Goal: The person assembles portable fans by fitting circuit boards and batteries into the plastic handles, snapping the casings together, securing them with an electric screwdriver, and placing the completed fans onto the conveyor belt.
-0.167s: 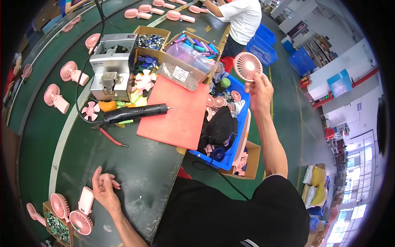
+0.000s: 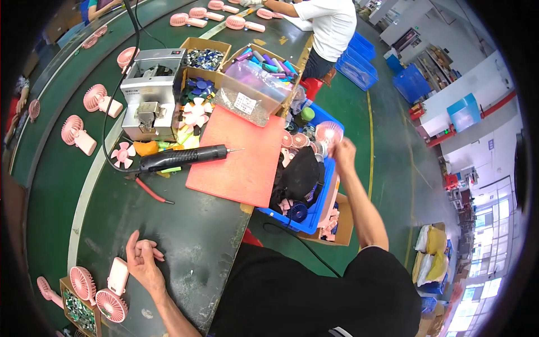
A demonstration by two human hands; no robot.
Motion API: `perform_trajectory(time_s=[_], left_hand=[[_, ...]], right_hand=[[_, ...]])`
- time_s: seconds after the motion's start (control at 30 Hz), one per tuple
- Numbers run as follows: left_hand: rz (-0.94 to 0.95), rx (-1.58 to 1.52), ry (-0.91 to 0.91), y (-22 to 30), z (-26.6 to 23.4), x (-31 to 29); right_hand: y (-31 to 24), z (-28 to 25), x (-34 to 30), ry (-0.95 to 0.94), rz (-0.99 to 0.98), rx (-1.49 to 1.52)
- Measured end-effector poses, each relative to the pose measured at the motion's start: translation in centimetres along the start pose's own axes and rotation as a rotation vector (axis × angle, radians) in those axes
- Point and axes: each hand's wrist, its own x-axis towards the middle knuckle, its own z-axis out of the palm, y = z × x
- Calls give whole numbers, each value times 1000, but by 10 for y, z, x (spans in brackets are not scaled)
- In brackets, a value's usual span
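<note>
Between the fingers of my right hand (image 2: 343, 155) is a round pink fan grille (image 2: 328, 131), somewhat smeared by motion, above the right side of a blue bin (image 2: 306, 224) of fan parts. My left hand (image 2: 146, 263) rests at the green workbench (image 2: 191, 247) with loosely curled, parted fingers and holds nothing. Near it lie a pink handheld fan (image 2: 111, 305) and its pale handle (image 2: 117, 275). On the bench, a black electric screwdriver (image 2: 182, 159) lies with its tip over a red foam mat (image 2: 236, 160).
A grey metal machine (image 2: 150, 98) stands at the bench's far side, beside cardboard boxes of screws, fan blades and coloured cylinders (image 2: 275, 63). Pink fans (image 2: 72, 129) sit along the green conveyor (image 2: 50, 185). A person in a white shirt (image 2: 331, 25) works farther off. Below the bin is a carton (image 2: 342, 224).
My right hand has moved down and to the left with the pink grille, from over the floor to above the blue bin. The left hand has stayed nearly still.
</note>
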Motion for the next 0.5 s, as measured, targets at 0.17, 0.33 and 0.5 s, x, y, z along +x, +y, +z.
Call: perform_trajectory(time_s=[0.17, 0.33, 0.5], left_hand=[[20, 24, 11, 0, -1, -5], [-1, 47, 34, -1, 2, -7], [-24, 37, 33, 1, 10, -1]], right_hand=[[76, 37, -24, -46, 452, 82], [86, 75, 1, -130, 510, 137], [97, 88, 14, -55, 505, 149]])
